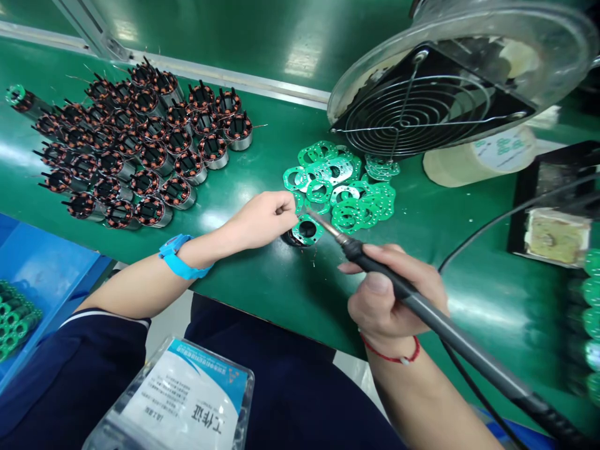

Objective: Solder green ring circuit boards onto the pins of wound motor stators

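My right hand (pixel 391 290) grips a black soldering iron (pixel 422 306) like a pen; its metal tip touches a green ring board (pixel 308 229) sitting on top of a dark motor stator on the green bench. My left hand (pixel 262 219), fingers curled, rests against the left side of that board; what it pinches is too small to tell, maybe a thin wire. A blue strap is on my left wrist, a red cord on my right.
A pile of green ring boards (pixel 347 187) lies just behind. Several wound stators (pixel 135 150) stand in rows at the left. A fume fan (pixel 435 94) hangs over the back right, with a tape roll (pixel 482 159) and sponge stand (pixel 555 234). A blue bin (pixel 42 281) is at lower left.
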A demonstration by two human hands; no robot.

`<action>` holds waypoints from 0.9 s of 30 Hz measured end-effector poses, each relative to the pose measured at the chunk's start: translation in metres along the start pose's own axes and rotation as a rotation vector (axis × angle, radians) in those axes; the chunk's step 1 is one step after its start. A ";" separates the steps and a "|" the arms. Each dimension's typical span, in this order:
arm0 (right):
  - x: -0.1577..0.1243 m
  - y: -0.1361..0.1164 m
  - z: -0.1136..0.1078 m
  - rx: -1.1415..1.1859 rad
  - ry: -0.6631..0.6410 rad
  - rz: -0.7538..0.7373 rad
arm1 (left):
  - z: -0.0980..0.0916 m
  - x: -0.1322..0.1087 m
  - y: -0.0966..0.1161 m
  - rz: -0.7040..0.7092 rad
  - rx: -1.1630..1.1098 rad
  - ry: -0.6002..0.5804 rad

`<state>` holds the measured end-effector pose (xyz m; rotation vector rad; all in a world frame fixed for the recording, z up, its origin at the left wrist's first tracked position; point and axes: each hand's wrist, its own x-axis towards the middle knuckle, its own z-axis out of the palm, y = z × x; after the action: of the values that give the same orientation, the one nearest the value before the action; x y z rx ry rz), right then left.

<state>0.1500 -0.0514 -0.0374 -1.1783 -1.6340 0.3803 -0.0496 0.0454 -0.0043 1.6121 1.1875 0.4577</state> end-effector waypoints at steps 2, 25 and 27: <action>0.005 -0.003 0.006 0.038 0.053 -0.034 | 0.000 0.000 0.001 -0.007 0.007 -0.002; 0.025 0.001 0.011 -0.223 -0.203 0.032 | -0.003 -0.011 -0.001 0.217 0.434 -0.167; 0.024 0.001 0.012 -0.214 -0.213 0.010 | -0.005 -0.011 0.000 0.237 0.466 -0.137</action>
<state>0.1411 -0.0277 -0.0299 -1.3421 -1.8902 0.3536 -0.0581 0.0386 0.0001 2.1633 1.0518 0.2199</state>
